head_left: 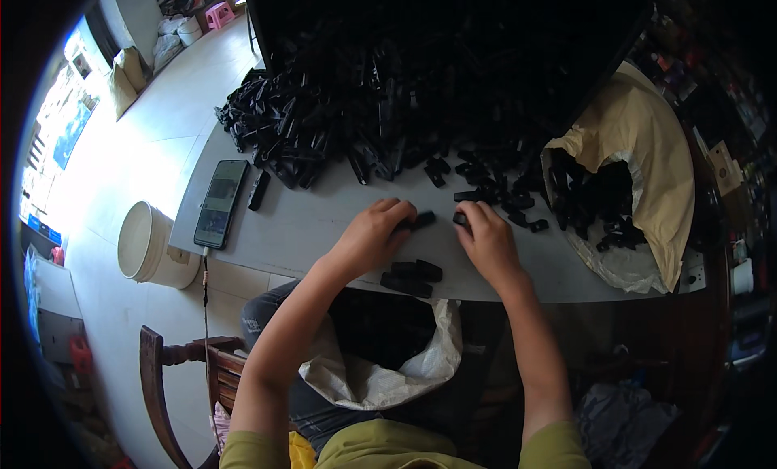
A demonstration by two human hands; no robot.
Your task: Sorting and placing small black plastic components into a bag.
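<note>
Above the grey table my left hand (pixel 374 236) is closed around a black plastic piece (pixel 423 219) whose end sticks out to the right. A short way to its right, my right hand (pixel 490 241) pinches a small black part (pixel 460 218) between thumb and fingers. The two held pieces are apart. Several oblong black pieces (pixel 407 284) lie together at the table's near edge, just below my hands. Beyond them a large heap of black plastic parts (pixel 324 121) spreads over the far side, with smaller loose parts (pixel 486 178) near my right hand.
An open white woven sack (pixel 441 364) with a dark inside sits at my lap. On the right, a tan sack (pixel 660 161) holds more black parts. A phone (pixel 220 203) with a cable lies left. A white bucket (pixel 146 246) and wooden chair (pixel 152 388) stand beside the table.
</note>
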